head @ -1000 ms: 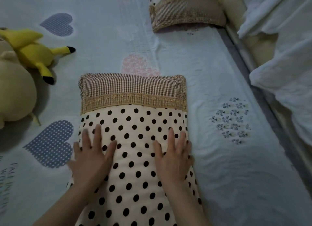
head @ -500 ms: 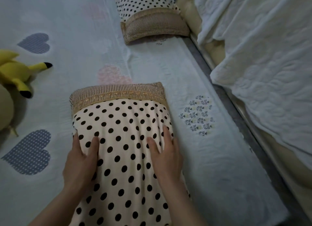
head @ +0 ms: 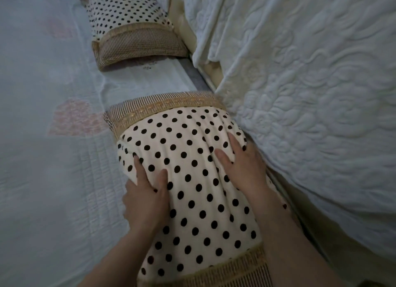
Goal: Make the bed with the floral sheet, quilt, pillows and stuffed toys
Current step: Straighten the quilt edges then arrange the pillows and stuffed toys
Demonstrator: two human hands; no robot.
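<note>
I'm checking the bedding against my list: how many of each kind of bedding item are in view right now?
Polka-dot pillows: 2
White quilt: 1
Printed sheet: 1
Total: 4

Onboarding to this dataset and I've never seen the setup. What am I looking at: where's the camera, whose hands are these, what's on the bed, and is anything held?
There is no robot here. A person is making a bed with two bare hands. The only view comes from a wide-angle camera worn on the person's head, looking forward and down, so the arms enter from the bottom of the picture.

A pale sheet with faint pink shapes covers the bed. A polka-dot pillow with brown trim lies on it close to the camera, and a second matching pillow lies farther up. A white quilt is heaped along the right.

The left hand and right hand both rest on the near pillow with fairly straight fingers. They look to be pressing it, not gripping it.
</note>
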